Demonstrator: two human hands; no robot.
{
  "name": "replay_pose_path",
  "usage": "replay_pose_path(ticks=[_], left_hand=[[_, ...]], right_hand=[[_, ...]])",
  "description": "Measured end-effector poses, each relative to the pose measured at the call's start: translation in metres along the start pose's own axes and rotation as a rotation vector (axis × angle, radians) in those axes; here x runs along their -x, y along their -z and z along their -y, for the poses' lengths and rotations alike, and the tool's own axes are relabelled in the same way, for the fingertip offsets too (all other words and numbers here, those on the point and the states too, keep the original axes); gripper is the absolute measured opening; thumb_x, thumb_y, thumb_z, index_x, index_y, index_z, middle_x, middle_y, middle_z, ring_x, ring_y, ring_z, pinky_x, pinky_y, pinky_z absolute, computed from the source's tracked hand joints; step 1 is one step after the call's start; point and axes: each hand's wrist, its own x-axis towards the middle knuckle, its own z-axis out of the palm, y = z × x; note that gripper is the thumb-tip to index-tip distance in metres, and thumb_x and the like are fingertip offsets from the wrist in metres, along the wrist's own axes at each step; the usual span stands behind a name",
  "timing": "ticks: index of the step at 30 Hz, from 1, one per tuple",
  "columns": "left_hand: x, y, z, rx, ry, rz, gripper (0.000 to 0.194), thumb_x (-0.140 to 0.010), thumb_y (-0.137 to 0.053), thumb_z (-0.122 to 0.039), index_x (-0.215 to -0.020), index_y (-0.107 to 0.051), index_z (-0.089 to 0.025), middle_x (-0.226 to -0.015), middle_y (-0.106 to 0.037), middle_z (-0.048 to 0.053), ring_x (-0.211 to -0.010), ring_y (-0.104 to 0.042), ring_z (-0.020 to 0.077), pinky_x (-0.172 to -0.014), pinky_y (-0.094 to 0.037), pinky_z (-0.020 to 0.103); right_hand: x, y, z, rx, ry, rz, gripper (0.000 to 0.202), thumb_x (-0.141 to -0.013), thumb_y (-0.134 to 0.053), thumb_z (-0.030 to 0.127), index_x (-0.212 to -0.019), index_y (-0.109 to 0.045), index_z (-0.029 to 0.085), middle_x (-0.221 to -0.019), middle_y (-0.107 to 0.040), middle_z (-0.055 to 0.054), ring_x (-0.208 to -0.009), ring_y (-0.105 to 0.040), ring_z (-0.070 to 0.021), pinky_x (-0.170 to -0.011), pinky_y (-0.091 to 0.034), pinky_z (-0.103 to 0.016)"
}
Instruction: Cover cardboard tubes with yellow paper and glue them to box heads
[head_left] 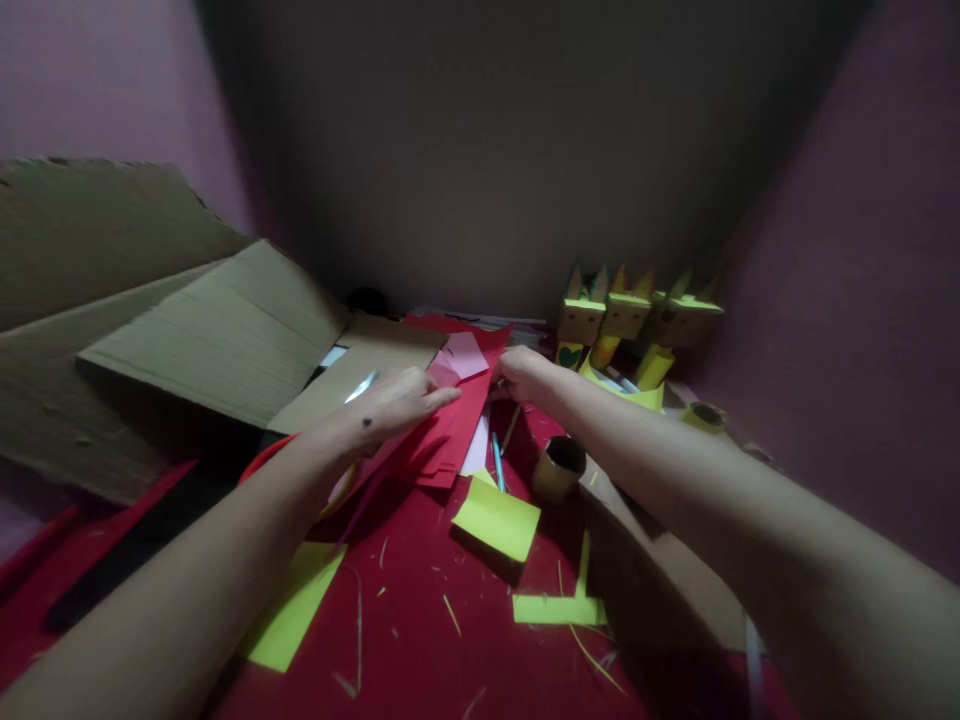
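Note:
My left hand [409,400] reaches over a stack of red paper sheets [474,385], with its thumb pointing right. Pink paper [466,354] shows at its fingertips, and a darker pink sheet slants down beneath it; the hand looks closed on pink paper, though its far fingers are hidden. At the right edge of the red sheets, my right hand [521,372] has its fingers curled in against the paper edge. Below the hands lie a light blue pen-like stick [498,462] and a yellow paper piece [496,518].
Large cardboard flaps [217,335] rise on the left. A cardboard tube [559,468] stands right of centre. Behind it are several cardboard figures [627,312] with pointed ears. Yellow strips [559,609], another yellow sheet [296,610] and scraps lie on the red tabletop [405,640].

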Motion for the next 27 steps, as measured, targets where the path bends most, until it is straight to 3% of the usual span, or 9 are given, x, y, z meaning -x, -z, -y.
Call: replay_pose_path(ticks=[4,7,10,12,14,18,21,24,27], left_hand=[[0.001,-0.005,-0.002,-0.068,-0.019,-0.007,0.059,-0.083,-0.048,-0.07,-0.063,-0.062,-0.017,-0.071,-0.062,0.01,-0.066,-0.058,0.0241,-0.062,-0.039,0.033],[0.003,-0.01,-0.007,-0.112,-0.008,-0.043,0.057,-0.082,-0.052,-0.07,-0.079,-0.067,-0.015,-0.089,-0.062,0.015,-0.077,-0.06,0.0277,-0.068,-0.043,0.035],[0.006,-0.011,-0.013,-0.128,0.008,-0.044,0.062,-0.079,-0.053,-0.072,-0.087,-0.069,-0.013,-0.093,-0.062,0.017,-0.081,-0.061,0.0299,-0.071,-0.045,0.037],[0.007,-0.011,-0.017,-0.132,0.024,-0.054,0.064,-0.08,-0.05,-0.073,-0.09,-0.07,-0.013,-0.099,-0.063,0.019,-0.085,-0.062,0.0312,-0.073,-0.046,0.037],[0.006,-0.01,-0.018,-0.136,0.064,-0.066,0.055,-0.085,-0.048,-0.061,-0.095,-0.072,-0.013,-0.102,-0.065,0.019,-0.083,-0.063,0.0303,-0.071,-0.046,0.036],[0.002,-0.004,-0.014,-0.161,0.205,-0.073,0.035,-0.084,-0.045,-0.029,-0.088,-0.075,-0.012,-0.081,-0.07,0.019,-0.071,-0.066,0.0291,-0.061,-0.043,0.035],[0.003,0.004,-0.009,-0.179,0.271,-0.102,0.036,-0.082,-0.043,-0.022,-0.087,-0.076,-0.009,-0.08,-0.071,0.022,-0.073,-0.067,0.0315,-0.06,-0.042,0.036],[0.004,0.009,-0.006,-0.174,0.284,-0.112,0.036,-0.08,-0.043,-0.02,-0.087,-0.076,-0.008,-0.08,-0.072,0.022,-0.072,-0.067,0.0312,-0.059,-0.043,0.035],[0.003,0.005,-0.003,-0.154,0.284,-0.114,0.036,-0.078,-0.043,-0.019,-0.085,-0.077,-0.009,-0.082,-0.073,0.022,-0.072,-0.067,0.0299,-0.058,-0.043,0.034]], right_hand=[[0.003,0.003,0.002,0.051,0.031,0.081,0.035,-0.094,-0.059,0.034,-0.124,-0.057,0.016,-0.123,-0.06,-0.009,-0.102,-0.063,-0.0223,-0.085,-0.056,-0.043],[0.007,0.005,0.008,0.073,0.049,0.118,0.035,-0.09,-0.061,0.015,-0.124,-0.055,0.02,-0.103,-0.066,-0.005,-0.081,-0.067,-0.0184,-0.071,-0.059,-0.038],[0.012,0.004,0.016,0.075,0.071,0.158,0.056,-0.079,-0.052,-0.009,-0.123,-0.054,0.026,-0.08,-0.063,0.001,-0.056,-0.063,-0.0132,-0.06,-0.06,-0.033],[0.016,0.001,0.022,0.07,0.087,0.192,0.062,-0.077,-0.045,-0.013,-0.125,-0.053,0.026,-0.075,-0.062,0.002,-0.053,-0.063,-0.0119,-0.059,-0.06,-0.03],[0.021,-0.002,0.029,0.069,0.095,0.216,0.069,-0.077,-0.041,-0.014,-0.134,-0.047,0.026,-0.074,-0.062,0.001,-0.055,-0.065,-0.0126,-0.059,-0.06,-0.029],[0.027,-0.008,0.039,0.085,0.103,0.213,0.078,-0.083,-0.046,-0.008,-0.147,-0.029,0.032,-0.079,-0.063,0.0,-0.064,-0.069,-0.0165,-0.061,-0.06,-0.031],[0.024,-0.006,0.043,0.118,0.065,0.119,0.061,-0.087,-0.054,0.001,-0.142,-0.04,0.025,-0.089,-0.066,-0.006,-0.078,-0.071,-0.0206,-0.069,-0.06,-0.035],[0.016,0.001,0.041,0.157,-0.051,-0.03,0.036,-0.093,-0.059,0.021,-0.129,-0.053,0.016,-0.114,-0.063,-0.012,-0.097,-0.066,-0.0233,-0.081,-0.057,-0.041],[0.007,0.007,0.032,0.161,-0.159,-0.113,0.035,-0.094,-0.06,0.035,-0.124,-0.057,0.017,-0.126,-0.059,-0.01,-0.105,-0.063,-0.0232,-0.087,-0.055,-0.044]])
